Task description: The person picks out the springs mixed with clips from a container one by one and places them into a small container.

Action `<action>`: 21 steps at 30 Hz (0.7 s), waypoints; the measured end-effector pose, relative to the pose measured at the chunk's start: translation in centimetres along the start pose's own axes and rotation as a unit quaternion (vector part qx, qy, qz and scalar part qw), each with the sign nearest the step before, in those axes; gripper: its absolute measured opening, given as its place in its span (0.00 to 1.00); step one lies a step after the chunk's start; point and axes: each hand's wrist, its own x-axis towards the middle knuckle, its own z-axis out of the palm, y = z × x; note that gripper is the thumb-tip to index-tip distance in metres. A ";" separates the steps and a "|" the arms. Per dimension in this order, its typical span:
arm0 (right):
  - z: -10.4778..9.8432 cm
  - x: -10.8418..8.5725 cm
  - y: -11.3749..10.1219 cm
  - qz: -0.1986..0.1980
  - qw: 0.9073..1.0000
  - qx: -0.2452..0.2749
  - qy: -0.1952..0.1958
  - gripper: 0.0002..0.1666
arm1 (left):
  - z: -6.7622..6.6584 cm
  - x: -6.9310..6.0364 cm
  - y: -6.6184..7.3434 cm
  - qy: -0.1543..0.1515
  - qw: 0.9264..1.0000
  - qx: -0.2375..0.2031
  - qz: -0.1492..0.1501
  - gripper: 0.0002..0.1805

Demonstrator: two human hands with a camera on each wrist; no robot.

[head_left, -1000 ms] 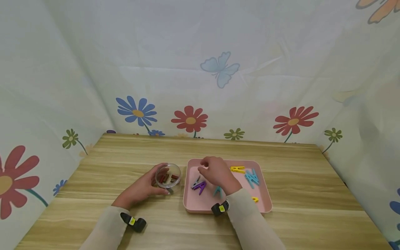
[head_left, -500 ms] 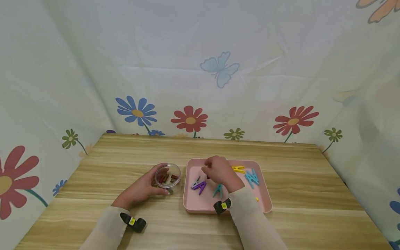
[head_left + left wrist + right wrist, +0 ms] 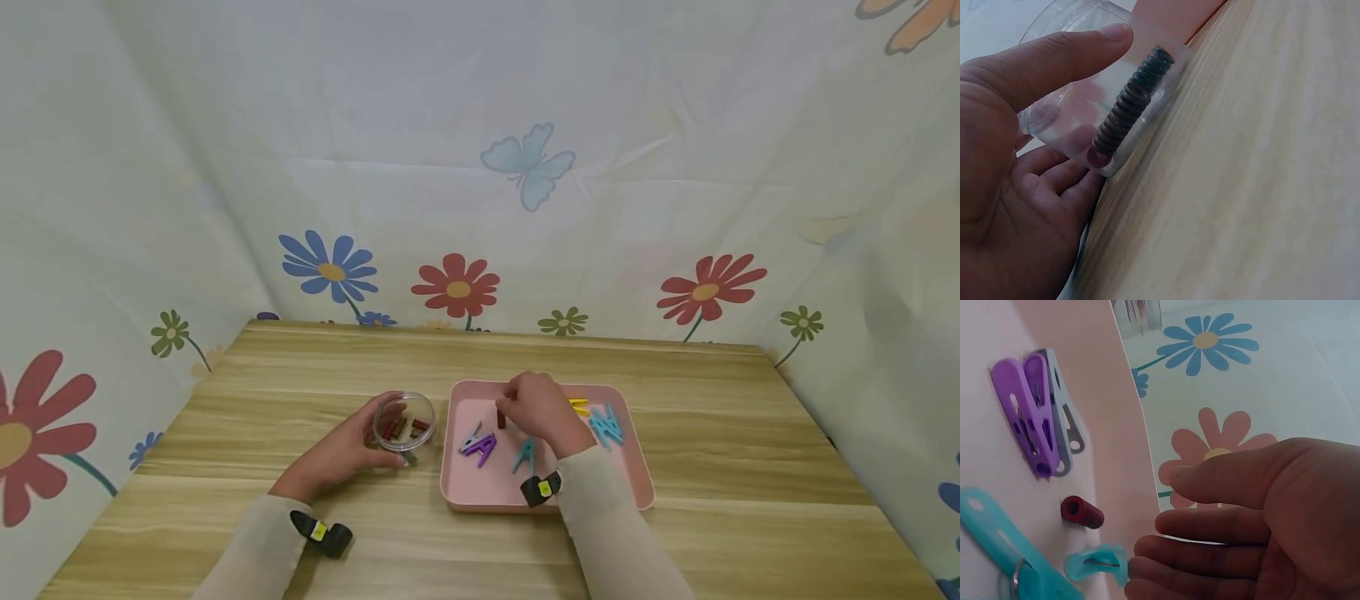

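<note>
My left hand [image 3: 348,450] grips a clear round plastic container [image 3: 405,417], thumb on one side and fingers round the other. Several coil springs [image 3: 1124,115] show through its wall, dark green, brown and red. Over the back of the pink tray [image 3: 487,500], my right hand [image 3: 536,408] reaches down with its fingers extended. Just left of its fingers, a dark red spring [image 3: 1082,512] is in the tray, apart from them in the right wrist view. A small teal clip [image 3: 1097,562] lies beside the fingertips, and I cannot tell whether they touch.
In the tray are a purple clothespin [image 3: 483,450] next to a grey one [image 3: 1063,412], a teal clothespin [image 3: 525,454], light blue ones [image 3: 606,427] and a yellow one [image 3: 579,407] partly behind the right hand. A flowered cloth [image 3: 600,208] rises behind the wooden table [image 3: 337,358].
My right hand has shifted a little to the right within the tray, and the red spring now shows below its fingers. The left hand and container have stayed in place.
</note>
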 end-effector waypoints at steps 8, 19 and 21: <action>-0.3 0.1 0.9 0.015 0.999 -0.031 0.003 0.15 | -0.1 -0.2 0.1 0.009 1.000 0.007 -0.018 0.52; -1.4 0.4 0.2 -0.005 0.998 -0.068 0.001 0.10 | -0.1 0.0 0.2 0.005 1.000 0.003 -0.011 0.52; -1.3 0.5 0.0 -0.002 0.998 -0.070 -0.004 0.08 | 0.0 -0.1 0.2 0.004 1.000 0.002 -0.012 0.52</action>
